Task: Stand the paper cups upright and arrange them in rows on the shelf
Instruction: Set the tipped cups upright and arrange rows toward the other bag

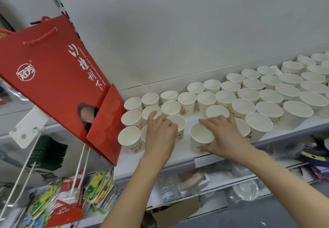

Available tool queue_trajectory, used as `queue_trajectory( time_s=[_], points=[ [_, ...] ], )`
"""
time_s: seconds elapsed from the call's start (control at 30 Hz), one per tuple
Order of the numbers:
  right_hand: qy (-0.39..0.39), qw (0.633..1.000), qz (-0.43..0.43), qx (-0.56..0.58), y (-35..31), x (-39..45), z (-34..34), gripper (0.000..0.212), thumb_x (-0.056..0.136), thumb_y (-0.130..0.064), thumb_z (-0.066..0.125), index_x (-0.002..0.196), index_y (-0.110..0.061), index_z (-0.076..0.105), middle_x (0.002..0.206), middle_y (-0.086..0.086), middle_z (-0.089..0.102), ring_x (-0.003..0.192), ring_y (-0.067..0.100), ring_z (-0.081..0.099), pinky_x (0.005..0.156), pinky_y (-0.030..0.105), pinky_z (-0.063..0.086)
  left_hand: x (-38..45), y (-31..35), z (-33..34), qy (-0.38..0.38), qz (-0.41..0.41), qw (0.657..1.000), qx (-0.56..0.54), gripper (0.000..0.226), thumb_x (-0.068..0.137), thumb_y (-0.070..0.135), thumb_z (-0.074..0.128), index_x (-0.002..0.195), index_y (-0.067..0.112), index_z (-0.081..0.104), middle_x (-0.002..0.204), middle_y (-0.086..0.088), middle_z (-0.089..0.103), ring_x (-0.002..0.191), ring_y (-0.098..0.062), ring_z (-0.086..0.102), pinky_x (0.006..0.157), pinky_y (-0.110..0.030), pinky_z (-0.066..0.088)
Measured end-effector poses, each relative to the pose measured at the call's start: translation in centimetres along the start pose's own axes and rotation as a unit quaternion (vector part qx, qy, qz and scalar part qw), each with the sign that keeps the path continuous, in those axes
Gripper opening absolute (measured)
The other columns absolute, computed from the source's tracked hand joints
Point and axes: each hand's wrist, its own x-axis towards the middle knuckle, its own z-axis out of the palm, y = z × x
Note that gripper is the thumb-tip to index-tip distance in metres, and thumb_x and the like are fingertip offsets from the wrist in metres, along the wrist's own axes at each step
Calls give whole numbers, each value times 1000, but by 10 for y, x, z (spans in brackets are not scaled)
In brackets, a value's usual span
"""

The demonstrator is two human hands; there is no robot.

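White paper cups point(247, 94) stand upright, mouths up, in rough rows across the white shelf point(188, 152), running from its left end off toward the far right. The right hand point(225, 135) grips one front cup point(201, 136) near the shelf's front edge: its thumb presses the printed outer wall and its fingers point(206, 123) reach over the rim. The left hand point(160, 135) lies over the cups at the left end, its fingers curled down onto the rim of a cup point(179, 121) and its forefinger stretched to the cup behind; whether it truly grasps one I cannot tell. A bare strip of shelf lies between the two hands. A red bag point(58, 78) leans just beside the leftmost cups. Below the shelf hang coloured packets point(96, 186), and a lower shelf carries clear-wrapped goods point(194, 179).
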Motion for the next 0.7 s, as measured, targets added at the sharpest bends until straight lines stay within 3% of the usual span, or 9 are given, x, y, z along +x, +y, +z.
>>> queue_trajectory(
  time_s=[0.1,0.17,0.23,0.3,0.4,0.47,0.57,0.7],
  points=[
    [-35,999,5,-6,-8,3,6,89,73,-57,68,147,-25,29,140,-5,43,124,22,37,96,35,19,-1,2,-1,27,-8,995,-96,34,69,30,80,101,26,69,106,5,67,107,-22,58,110,-43,19],
    [-43,999,1,1,-4,1,5,94,72,-61,67,148,-24,27,144,-5,41,126,22,35,98,36,20,-2,12,-11,6,18,978,-206,65,74,45,75,132,26,54,138,4,52,128,-18,45,110,-35,16],
    [-32,998,12,47,11,-3,-8,95,69,-57,73,147,-23,31,146,-5,41,129,22,34,103,38,21,3,28,-21,-62,42,964,-256,91,72,57,72,148,26,33,155,6,29,141,-13,24,112,-29,8],
    [-8,995,37,97,33,-5,-25,87,71,-46,77,145,-25,37,144,-5,44,127,23,36,105,39,25,11,42,-25,-105,61,969,-216,104,71,65,68,152,23,19,160,6,16,145,-14,13,114,-32,6],
    [34,991,68,107,59,1,-41,68,76,-35,75,137,-26,48,134,-1,55,120,26,42,101,41,29,22,57,-22,-99,35,982,-157,101,73,71,60,150,20,19,158,4,22,141,-18,19,109,-37,11],
    [25,992,91,79,63,13,-39,61,77,-40,71,133,-27,51,128,0,58,118,27,43,97,40,29,25,62,-18,-89,15,987,-135,88,78,66,60,145,20,26,152,3,32,137,-20,26,105,-38,15],
    [-28,995,96,2,62,31,-23,67,72,-59,66,129,-27,50,126,0,56,117,27,43,96,40,27,24,70,-18,-113,1,988,-107,75,80,55,63,141,23,33,147,4,39,134,-23,31,103,-40,17],
    [-25,995,86,-50,59,43,-7,78,70,-69,60,131,-23,45,129,2,50,117,27,44,98,42,26,11,73,-19,-151,1,988,-40,93,80,50,66,151,29,10,157,-3,14,138,-31,23,109,-48,11]
  ],
)
